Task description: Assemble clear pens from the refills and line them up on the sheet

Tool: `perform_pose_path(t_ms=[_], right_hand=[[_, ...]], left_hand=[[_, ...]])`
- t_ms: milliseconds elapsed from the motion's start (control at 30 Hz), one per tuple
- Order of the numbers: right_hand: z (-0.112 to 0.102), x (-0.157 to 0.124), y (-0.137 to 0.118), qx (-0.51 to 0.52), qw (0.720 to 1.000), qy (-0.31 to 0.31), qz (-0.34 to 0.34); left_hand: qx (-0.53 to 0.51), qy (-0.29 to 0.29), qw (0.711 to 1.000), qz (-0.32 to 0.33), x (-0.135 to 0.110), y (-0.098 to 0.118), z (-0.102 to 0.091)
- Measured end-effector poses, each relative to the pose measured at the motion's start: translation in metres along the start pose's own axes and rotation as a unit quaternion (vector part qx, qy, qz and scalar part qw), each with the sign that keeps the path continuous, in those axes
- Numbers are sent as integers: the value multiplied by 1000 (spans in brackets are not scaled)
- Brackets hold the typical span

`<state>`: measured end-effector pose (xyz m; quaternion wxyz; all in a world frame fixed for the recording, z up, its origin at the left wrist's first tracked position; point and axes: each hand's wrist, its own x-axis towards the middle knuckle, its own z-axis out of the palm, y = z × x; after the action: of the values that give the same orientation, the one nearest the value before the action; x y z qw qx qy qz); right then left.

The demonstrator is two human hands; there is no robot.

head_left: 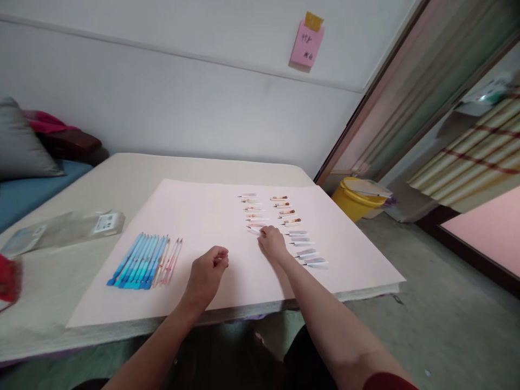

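Note:
A large pale pink sheet (203, 244) covers the low table. My right hand (271, 242) rests on it with fingers pinched on a small pen part (253, 231) at the near end of a column of pinkish pen parts (252, 211). A second column of small parts (298, 233) lies just right of that hand. My left hand (209, 271) is curled into a loose fist over the sheet; whether it holds anything is hidden. A row of blue pen barrels (138, 261) and thin refills (173, 260) lies to its left.
A clear plastic packet with a label (67, 227) lies on the beige table (52, 281) at the left. A grey cushion (20, 143) sits on blue bedding behind. A yellow bucket (355, 197) stands on the floor at the right, near a doorway.

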<state>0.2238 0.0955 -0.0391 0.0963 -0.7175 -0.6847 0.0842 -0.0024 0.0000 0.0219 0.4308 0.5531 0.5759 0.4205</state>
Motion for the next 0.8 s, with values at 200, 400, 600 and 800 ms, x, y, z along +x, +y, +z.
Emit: perform_pose_path(t_ms=[200,400,600,800], right_hand=[[4,-8,-22,-27,998,-11,-46],[11,-30,-47,-50,990,-54,-117],[18,-57,-72,-81,978,-81,-175],[14,-61,-78,-90,976,-85,-179]], left_hand=[[-186,-43,972,-137,-1,-3,3],[-371,5,872,-318,-7,-20,11],[-407,15,841,-355,-8,-36,26],[-406,25,839,-362,-6,-37,28]])
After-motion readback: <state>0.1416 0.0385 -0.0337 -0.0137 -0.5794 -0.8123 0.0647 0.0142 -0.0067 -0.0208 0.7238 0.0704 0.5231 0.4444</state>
